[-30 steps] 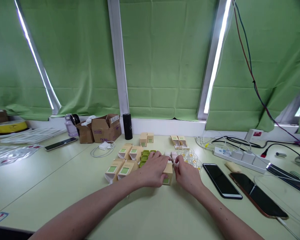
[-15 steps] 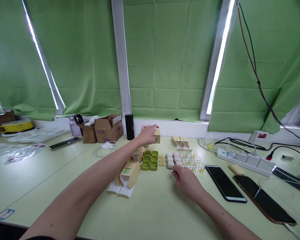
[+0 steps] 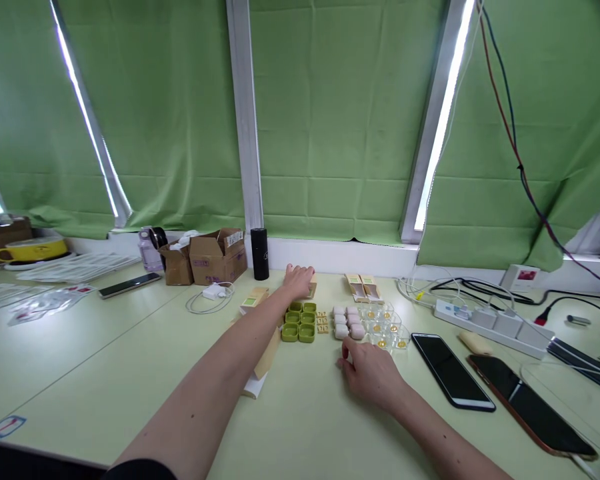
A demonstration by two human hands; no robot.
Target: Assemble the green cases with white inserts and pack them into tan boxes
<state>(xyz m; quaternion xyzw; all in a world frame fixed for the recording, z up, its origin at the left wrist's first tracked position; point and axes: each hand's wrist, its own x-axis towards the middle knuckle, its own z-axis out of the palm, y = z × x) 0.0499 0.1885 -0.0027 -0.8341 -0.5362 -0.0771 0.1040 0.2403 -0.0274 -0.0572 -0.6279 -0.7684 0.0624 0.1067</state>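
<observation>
My left hand (image 3: 299, 283) reaches across the table with its fingers closed over a small cream paper box (image 3: 312, 291), which it largely covers. Just in front of that hand are green square cups (image 3: 299, 324) in two columns. Beside them stand small yellowish pieces (image 3: 322, 323), then rounded whitish-pink blocks (image 3: 349, 323) and clear plastic cups with gold spots (image 3: 386, 325). My right hand (image 3: 373, 369) rests in front of the blocks, fingers curled, with nothing visible in them. Other cream paper boxes (image 3: 253, 300) stand on the left, partly hidden by my left forearm.
Two cream boxes (image 3: 363, 287) lie at the back. A black cylinder (image 3: 259, 254) and cardboard boxes (image 3: 219, 256) stand at back left. Phones (image 3: 452, 370) and a white power strip (image 3: 490, 324) with cables lie on the right.
My left hand has come down with the small box, from raised to about table level. My left forearm has swung right. The right hand has drawn slightly away from the blocks.
</observation>
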